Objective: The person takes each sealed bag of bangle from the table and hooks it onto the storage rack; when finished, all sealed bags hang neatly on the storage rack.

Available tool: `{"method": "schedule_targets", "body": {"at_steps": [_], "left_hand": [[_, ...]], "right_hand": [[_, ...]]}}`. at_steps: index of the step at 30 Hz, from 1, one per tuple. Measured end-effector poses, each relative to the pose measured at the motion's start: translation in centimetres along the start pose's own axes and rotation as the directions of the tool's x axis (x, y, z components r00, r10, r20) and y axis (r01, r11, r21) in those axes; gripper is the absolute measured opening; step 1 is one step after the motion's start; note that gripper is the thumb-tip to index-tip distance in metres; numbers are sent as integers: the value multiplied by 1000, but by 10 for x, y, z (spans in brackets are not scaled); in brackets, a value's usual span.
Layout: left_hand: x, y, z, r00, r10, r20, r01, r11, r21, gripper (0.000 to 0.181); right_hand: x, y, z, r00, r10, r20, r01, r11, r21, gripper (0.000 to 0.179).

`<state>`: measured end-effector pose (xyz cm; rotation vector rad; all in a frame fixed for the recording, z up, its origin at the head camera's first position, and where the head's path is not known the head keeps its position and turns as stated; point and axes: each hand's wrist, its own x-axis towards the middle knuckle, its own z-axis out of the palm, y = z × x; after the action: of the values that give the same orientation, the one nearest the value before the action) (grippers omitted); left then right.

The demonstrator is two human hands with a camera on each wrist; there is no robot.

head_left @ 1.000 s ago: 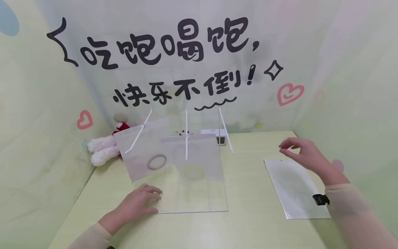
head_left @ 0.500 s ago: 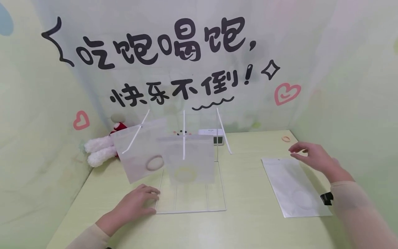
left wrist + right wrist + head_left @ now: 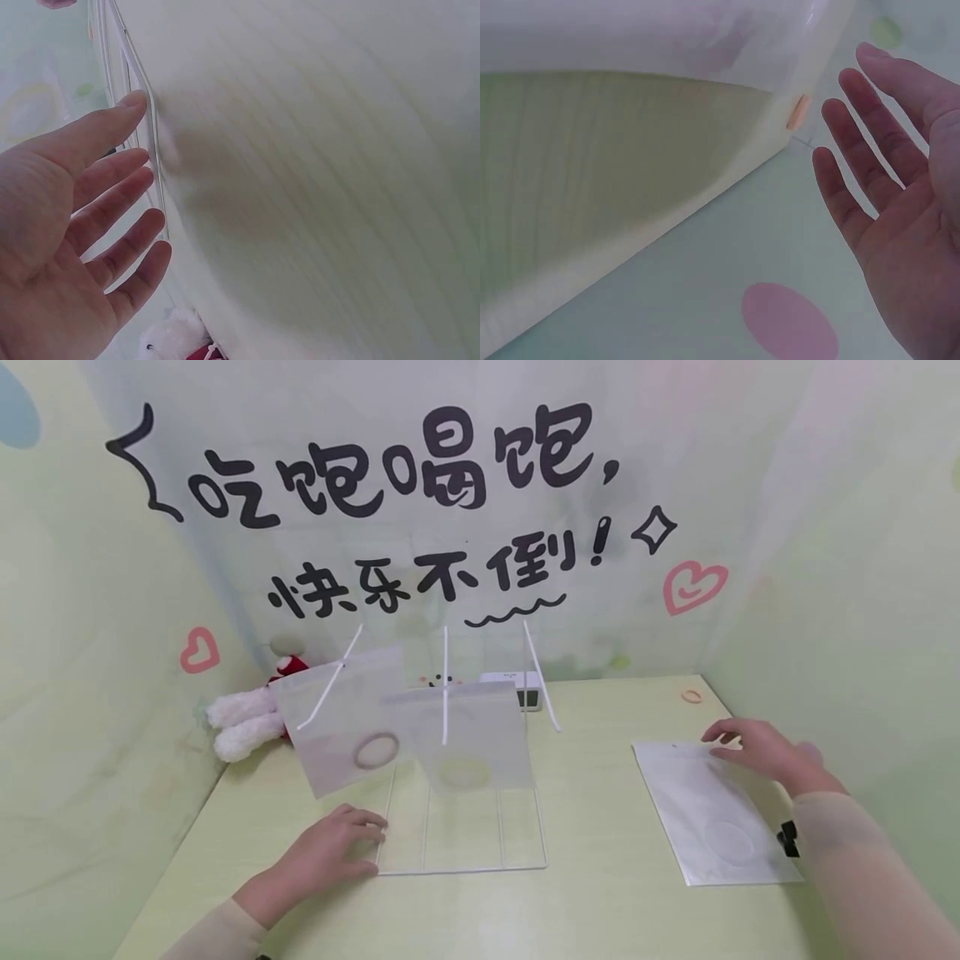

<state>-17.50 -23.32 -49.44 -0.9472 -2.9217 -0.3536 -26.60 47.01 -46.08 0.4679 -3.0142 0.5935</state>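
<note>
A white wire rack stands mid-table with three slanted prongs. Two frosted bags hang on it, the left bag holding a dark ring and the middle bag a pale yellow ring. My left hand lies flat and open on the table, fingertips against the rack's left base wire. A third frosted bag lies flat at the right. My right hand hovers open at that bag's top right corner. A small orange ring lies on the table beyond it.
A white plush toy with a red part sits at the back left corner. A small white box stands behind the rack. Printed walls close in the pale green table at the back and both sides.
My right hand has dropped from above the table toward the flat bag's top corner, uncovering the orange ring. The left hand has stayed in place.
</note>
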Motion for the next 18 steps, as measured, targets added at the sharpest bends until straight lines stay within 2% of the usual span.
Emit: {"method": "schedule_targets", "body": {"at_steps": [3, 9, 13, 18], "left_hand": [[0, 0, -1, 1000, -2, 3, 2, 1000, -2, 39], [3, 1, -3, 1000, 4, 18, -4, 1000, -5, 38], [2, 2, -4, 1000, 7, 18, -7, 1000, 3, 38], [1, 2, -4, 1000, 12, 13, -12, 1000, 9, 39]], "right_hand": [[0, 6, 2, 1000, -8, 13, 8, 1000, -6, 21], [0, 17, 9, 998, 30, 60, -30, 1000, -2, 22], [1, 22, 14, 998, 22, 58, -24, 999, 30, 29], [4, 25, 18, 997, 55, 48, -57, 997, 45, 29]]}}
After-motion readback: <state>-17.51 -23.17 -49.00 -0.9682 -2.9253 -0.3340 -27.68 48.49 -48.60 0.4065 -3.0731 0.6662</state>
